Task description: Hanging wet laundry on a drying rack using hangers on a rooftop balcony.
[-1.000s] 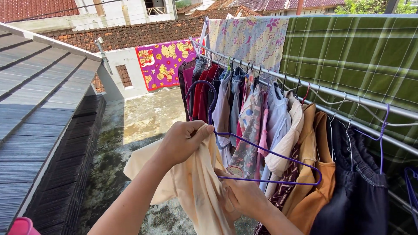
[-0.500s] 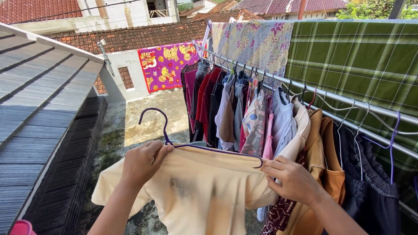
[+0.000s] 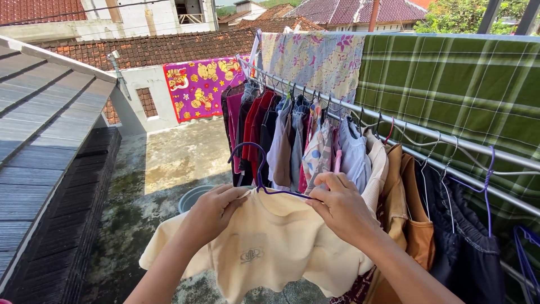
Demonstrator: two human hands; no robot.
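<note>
Left hand (image 3: 211, 217) closed on the left shoulder of a cream shirt (image 3: 270, 247), fingers (image 3: 230, 197) curled over the neckline edge and pinching fabric against the purple hanger (image 3: 256, 169). Right hand (image 3: 343, 208) closed on the right shoulder of the same shirt, fingers (image 3: 326, 188) folded down over the hanger arm and the collar. Shirt held spread between both hands, chest-high, front facing the camera, small pale emblem at mid-chest, both short sleeves hanging loose to either side. Hanger seated inside the neck opening, hook rising upright above the collar and curving toward the left. Shirt positioned just beside and in front of the metal drying rail (image 3: 427, 135), not yet hung on it. Rail loaded with a dense row of hung garments (image 3: 304, 135) in red, grey, blue, cream and orange, plus dark clothing (image 3: 467, 231) at the near end. Green checked cloth (image 3: 467, 84) draped over the line behind the rail, with a floral sheet (image 3: 315, 59) next to it. Grey basin (image 3: 194, 197) partly hidden below the left hand, resting on the stained concrete roof floor (image 3: 163, 169). Pink-and-yellow patterned blanket (image 3: 205, 84) hung on the white wall well beyond. Grey tiled roof slope (image 3: 45, 118) located at the left edge.
</note>
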